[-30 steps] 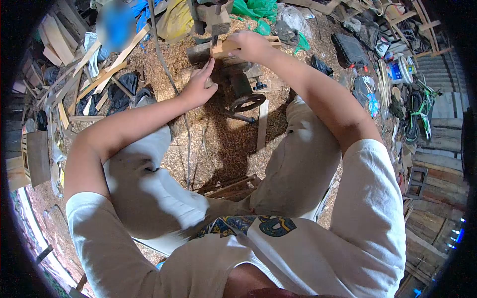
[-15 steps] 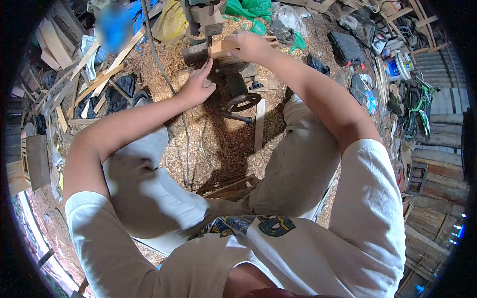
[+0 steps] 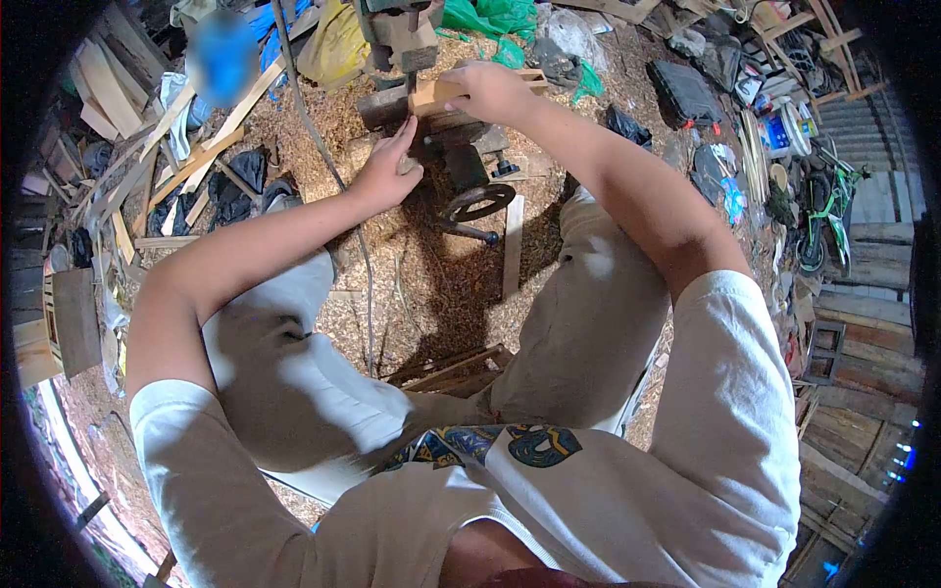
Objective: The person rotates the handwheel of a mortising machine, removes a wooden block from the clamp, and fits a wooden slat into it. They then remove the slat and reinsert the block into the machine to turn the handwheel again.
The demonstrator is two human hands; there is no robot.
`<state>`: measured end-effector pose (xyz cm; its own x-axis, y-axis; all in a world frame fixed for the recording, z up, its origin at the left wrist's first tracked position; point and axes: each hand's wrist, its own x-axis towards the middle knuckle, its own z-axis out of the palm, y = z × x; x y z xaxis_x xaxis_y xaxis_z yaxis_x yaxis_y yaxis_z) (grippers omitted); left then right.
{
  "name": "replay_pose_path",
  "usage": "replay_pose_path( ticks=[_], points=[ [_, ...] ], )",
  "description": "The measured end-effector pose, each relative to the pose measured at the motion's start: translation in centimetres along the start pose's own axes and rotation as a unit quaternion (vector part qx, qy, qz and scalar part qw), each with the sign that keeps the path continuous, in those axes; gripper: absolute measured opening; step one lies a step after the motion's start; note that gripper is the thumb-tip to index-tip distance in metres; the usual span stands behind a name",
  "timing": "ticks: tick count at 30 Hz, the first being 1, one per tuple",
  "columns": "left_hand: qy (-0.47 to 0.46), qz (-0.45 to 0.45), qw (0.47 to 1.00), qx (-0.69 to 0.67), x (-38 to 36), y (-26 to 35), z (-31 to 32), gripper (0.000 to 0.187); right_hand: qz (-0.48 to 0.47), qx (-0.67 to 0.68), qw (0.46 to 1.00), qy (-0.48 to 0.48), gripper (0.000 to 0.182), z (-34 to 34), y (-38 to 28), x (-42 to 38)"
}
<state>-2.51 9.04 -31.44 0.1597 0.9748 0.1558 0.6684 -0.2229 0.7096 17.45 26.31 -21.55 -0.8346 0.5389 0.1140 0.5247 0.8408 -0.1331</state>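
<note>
At the top centre stands a dark metal machine with a vertical bit (image 3: 412, 80) and a round handwheel (image 3: 480, 204) below. My right hand (image 3: 482, 93) grips a light wooden block (image 3: 431, 96), its fingers over the top and far side. The block's left end sits right by the bit, over the machine's metal table. My left hand (image 3: 390, 169) has its index finger stretched forward, the fingertip at the block's near left corner. Its thumb stands apart from that finger, and nothing shows in this hand.
Wood shavings (image 3: 323, 147) cover the ground. A cable (image 3: 365, 265) runs down left of the machine. Wooden offcuts (image 3: 186, 147) and black bags (image 3: 240, 181) lie at the left. Farther right are a black case (image 3: 683, 95) and a green bike (image 3: 825, 220). A narrow board (image 3: 513, 247) lies near my knee.
</note>
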Motion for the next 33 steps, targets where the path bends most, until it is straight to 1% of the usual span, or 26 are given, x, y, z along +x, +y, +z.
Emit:
replay_pose_path(
  ticks=[2, 6, 8, 9, 11, 14, 18, 21, 23, 26, 29, 33],
  points=[
    [-0.008, -0.057, 0.996, -0.064, -0.2, 0.9, -0.4, 0.091, 0.01, 0.013, 1.0, -0.015, 0.039, -0.7, -0.7, -0.1],
    [-0.001, -0.058, 0.997, -0.049, -0.7, 0.7, -0.5, 0.09, 0.004, -0.007, 1.0, -0.013, 0.037, 0.3, -0.5, 0.5],
    [0.019, -0.028, 0.998, -0.043, -0.7, 0.1, -0.3, 0.09, -0.01, -0.001, 1.0, 0.002, 0.037, 0.5, -0.3, 0.5],
    [0.019, -0.028, 0.998, -0.043, -0.7, 0.3, -0.4, 0.09, -0.01, -0.001, 1.0, 0.002, 0.037, 0.2, -0.5, 0.5],
    [0.006, -0.045, 0.998, -0.042, -0.6, 0.7, -0.6, 0.09, 0.014, -0.009, 0.999, -0.032, 0.038, -0.3, -0.9, 0.5],
    [0.0, -0.059, 0.997, -0.041, -0.6, 1.0, -0.8, 0.09, 0.001, -0.013, 1.0, -0.013, 0.039, 0.2, -0.6, 0.5],
    [0.007, -0.062, 0.997, -0.037, -0.7, 1.1, -0.8, 0.09, 0.004, -0.012, 1.0, -0.018, 0.04, 0.1, -0.8, 0.5],
    [-0.007, -0.076, 0.996, -0.05, -0.8, 1.2, -0.9, 0.09, -0.001, -0.008, 1.0, -0.013, 0.039, 0.5, -0.6, 0.6],
    [0.019, -0.049, 0.998, -0.042, -0.9, 0.8, -0.6, 0.091, -0.009, -0.003, 1.0, -0.001, 0.038, 0.6, -0.5, 0.6],
    [0.033, -0.028, 0.999, -0.015, -1.1, -0.1, -0.2, 0.092, -0.008, -0.003, 1.0, -0.007, 0.038, 0.5, -0.7, 0.7],
    [0.023, -0.027, 0.999, -0.007, -1.0, -0.4, -0.2, 0.092, -0.008, 0.002, 1.0, -0.011, 0.039, 0.6, -0.6, 0.8],
    [0.011, -0.054, 0.997, -0.053, -1.0, 0.5, -0.7, 0.09, -0.016, 0.004, 1.0, 0.008, 0.039, 0.7, -0.5, 0.8]
  ],
)
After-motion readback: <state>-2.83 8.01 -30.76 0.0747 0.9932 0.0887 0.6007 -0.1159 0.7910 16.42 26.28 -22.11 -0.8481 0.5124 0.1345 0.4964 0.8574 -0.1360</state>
